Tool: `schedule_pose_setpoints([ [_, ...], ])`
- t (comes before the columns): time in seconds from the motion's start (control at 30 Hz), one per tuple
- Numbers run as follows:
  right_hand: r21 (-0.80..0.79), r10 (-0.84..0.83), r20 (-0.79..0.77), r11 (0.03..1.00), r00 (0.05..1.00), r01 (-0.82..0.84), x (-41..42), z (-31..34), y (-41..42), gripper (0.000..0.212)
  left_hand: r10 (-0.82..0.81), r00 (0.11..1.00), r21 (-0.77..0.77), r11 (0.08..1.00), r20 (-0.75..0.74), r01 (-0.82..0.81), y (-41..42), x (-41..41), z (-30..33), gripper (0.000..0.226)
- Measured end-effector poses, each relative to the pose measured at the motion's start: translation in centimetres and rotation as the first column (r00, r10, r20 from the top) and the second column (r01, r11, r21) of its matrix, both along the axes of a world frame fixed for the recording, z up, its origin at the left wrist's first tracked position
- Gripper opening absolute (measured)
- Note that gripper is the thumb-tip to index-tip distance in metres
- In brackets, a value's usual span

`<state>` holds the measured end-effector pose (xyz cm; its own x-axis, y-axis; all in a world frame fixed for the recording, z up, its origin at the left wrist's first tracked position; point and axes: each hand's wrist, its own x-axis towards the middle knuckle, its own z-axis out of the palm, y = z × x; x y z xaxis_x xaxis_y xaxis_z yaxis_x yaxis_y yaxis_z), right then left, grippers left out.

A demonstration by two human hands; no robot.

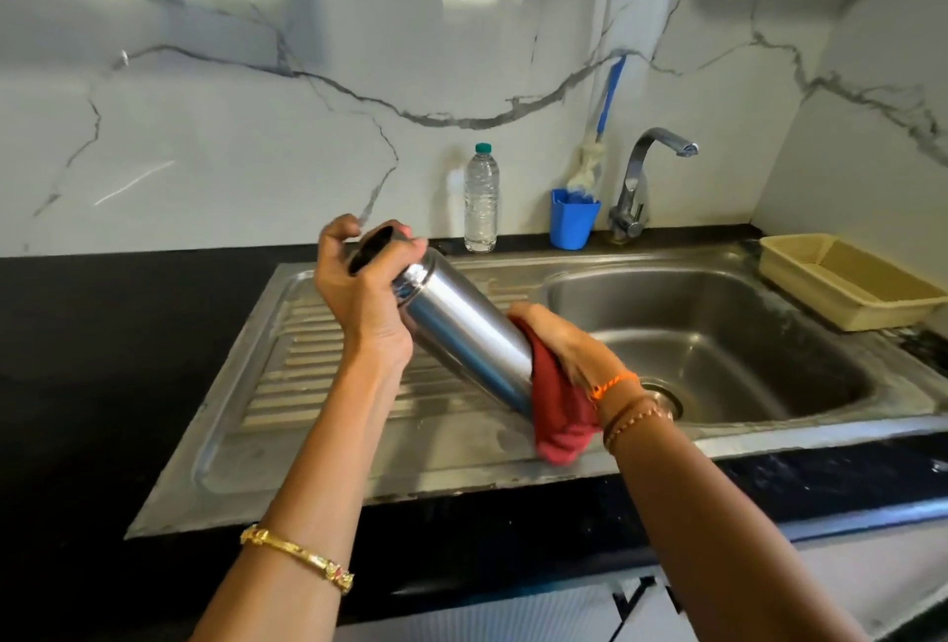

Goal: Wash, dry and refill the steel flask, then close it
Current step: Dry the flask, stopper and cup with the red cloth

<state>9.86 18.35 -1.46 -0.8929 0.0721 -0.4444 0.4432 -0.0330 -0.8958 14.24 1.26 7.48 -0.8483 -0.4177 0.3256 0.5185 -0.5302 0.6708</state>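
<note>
Midway, at frame centre: left hand (369,282) grips the uncapped steel flask (461,328); right hand (564,344) clutches a red cloth (559,405), drying; refilling, closing seemingly remain.

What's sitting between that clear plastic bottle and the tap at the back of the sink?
In the head view, a blue cup holding a blue-handled brush stands between the plastic bottle and the tap.
</note>
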Motion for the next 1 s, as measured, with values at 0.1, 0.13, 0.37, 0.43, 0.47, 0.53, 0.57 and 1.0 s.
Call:
schedule_pose_setpoints([
  [0.1,-0.149,-0.065,0.012,0.987,0.998,0.066,0.2,2.0,-1.6,0.036,0.027,0.999,0.095,0.995,0.016,-0.029,-1.1,-0.5,0.3,0.035],
  [0.13,-0.221,-0.111,0.023,0.969,0.994,0.113,0.6,2.4,-1.9,0.035,0.053,0.997,0.143,0.988,0.051,-0.06,-1.2,-0.6,0.2,0.034],
  [0.37,-0.464,-0.44,0.085,0.777,0.894,0.426,2.4,-0.4,-2.8,0.041,0.123,0.991,0.135,0.982,0.051,-0.129,-1.3,-1.2,-0.4,0.031],
  [0.43,-0.51,-0.464,0.037,0.753,0.885,0.416,3.6,-0.2,-2.7,0.037,0.036,0.999,0.086,0.995,0.036,-0.039,-1.6,-1.4,0.6,0.026],
  [0.47,-0.553,-0.486,-0.017,0.732,0.874,0.397,3.8,0.3,-2.7,0.034,-0.028,0.999,0.087,0.996,0.043,0.025,-1.8,-1.5,1.1,0.024],
  [0.53,-0.633,-0.502,-0.079,0.692,0.861,0.346,4.0,1.3,-2.4,0.031,-0.148,0.988,0.099,0.985,0.051,0.143,-2.1,-1.7,1.9,0.023],
  [0.57,-0.638,-0.485,-0.087,0.698,0.87,0.325,4.1,2.0,-2.3,0.032,-0.173,0.984,0.104,0.98,0.042,0.168,-2.1,-1.7,2.1,0.023],
  [1.0,0.41,-0.358,-0.147,0.826,0.922,0.386,3.3,-1.4,1.6,0.057,-0.114,0.97,-0.233,0.971,-0.215,0.062,3.3,-2.0,1.9,0.029],
])
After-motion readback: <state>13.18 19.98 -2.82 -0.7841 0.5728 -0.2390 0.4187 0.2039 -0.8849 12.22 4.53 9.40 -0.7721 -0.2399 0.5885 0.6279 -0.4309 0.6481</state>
